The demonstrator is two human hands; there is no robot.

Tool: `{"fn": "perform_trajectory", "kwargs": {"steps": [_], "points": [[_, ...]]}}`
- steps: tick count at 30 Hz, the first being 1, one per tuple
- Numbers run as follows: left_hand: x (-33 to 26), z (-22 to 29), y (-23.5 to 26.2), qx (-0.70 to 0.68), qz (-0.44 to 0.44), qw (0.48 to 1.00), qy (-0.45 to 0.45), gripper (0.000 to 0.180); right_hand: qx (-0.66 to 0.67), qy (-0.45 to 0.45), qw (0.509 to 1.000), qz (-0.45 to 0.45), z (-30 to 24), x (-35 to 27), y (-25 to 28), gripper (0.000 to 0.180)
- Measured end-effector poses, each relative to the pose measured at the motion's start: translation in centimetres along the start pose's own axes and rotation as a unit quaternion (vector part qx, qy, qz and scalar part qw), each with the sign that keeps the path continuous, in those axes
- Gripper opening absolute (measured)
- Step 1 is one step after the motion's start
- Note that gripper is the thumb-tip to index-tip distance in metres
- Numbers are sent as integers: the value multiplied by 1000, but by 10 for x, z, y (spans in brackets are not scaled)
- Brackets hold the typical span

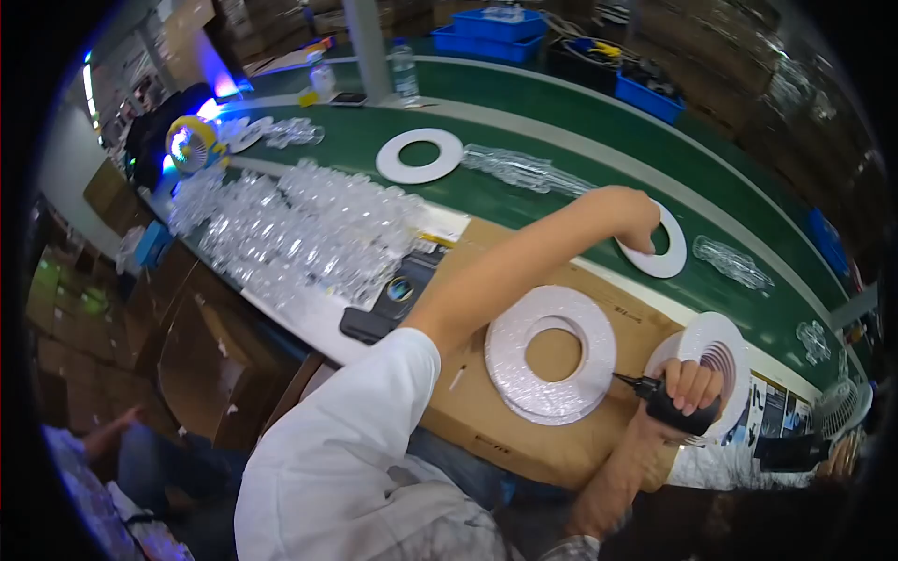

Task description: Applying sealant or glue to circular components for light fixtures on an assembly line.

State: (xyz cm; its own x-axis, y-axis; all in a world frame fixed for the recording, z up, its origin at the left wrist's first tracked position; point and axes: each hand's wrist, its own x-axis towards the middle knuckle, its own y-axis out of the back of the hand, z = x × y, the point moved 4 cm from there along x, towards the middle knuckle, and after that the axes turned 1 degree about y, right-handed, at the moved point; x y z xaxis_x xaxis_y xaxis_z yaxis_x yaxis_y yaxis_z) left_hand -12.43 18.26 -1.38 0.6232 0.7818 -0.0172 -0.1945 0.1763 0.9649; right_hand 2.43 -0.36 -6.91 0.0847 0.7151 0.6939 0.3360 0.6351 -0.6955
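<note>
My left arm reaches across to the far right, and my left hand (631, 217) is closed on the left rim of a flat white ring (675, 254) over the green surface. In my right hand (692, 388) is a black handheld tool (675, 409) with a thin dark tip pointing left; its exact kind is unclear. That tip is close to the right edge of a stack of white rings (510, 360), which sits on a cardboard sheet (468, 425). Behind my right hand, a second stack of white rings (720, 337) leans on its side, partly covered by the hand.
Clear plastic pieces (299, 220) are heaped at the left, beside a black case (369, 323). Another white ring (383, 161) and clear plastic bundles (524, 168) lie on the green belt (561, 122). Fans stand at both ends. Blue bins (491, 33) and a water bottle (404, 70) are farther back.
</note>
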Motion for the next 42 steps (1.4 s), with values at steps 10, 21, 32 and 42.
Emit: {"fn": "perform_trajectory", "kwargs": {"steps": [10, 21, 32, 42], "points": [[-94, -14, -61, 26, -166, 986, 8, 60, 3, -87, 996, 22, 36, -4, -3, 32], [-74, 5, -95, 97, -209, 973, 8, 50, -29, -210, 976, 53, 54, -23, 0, 44], [-71, 4, -98, 101, -168, 981, 6, 37, -82, -238, 967, 35, 57, -22, -2, 42], [-70, 7, -98, 105, -156, 982, 9, 35, -95, -244, 965, 25, 56, -23, -1, 40]]}}
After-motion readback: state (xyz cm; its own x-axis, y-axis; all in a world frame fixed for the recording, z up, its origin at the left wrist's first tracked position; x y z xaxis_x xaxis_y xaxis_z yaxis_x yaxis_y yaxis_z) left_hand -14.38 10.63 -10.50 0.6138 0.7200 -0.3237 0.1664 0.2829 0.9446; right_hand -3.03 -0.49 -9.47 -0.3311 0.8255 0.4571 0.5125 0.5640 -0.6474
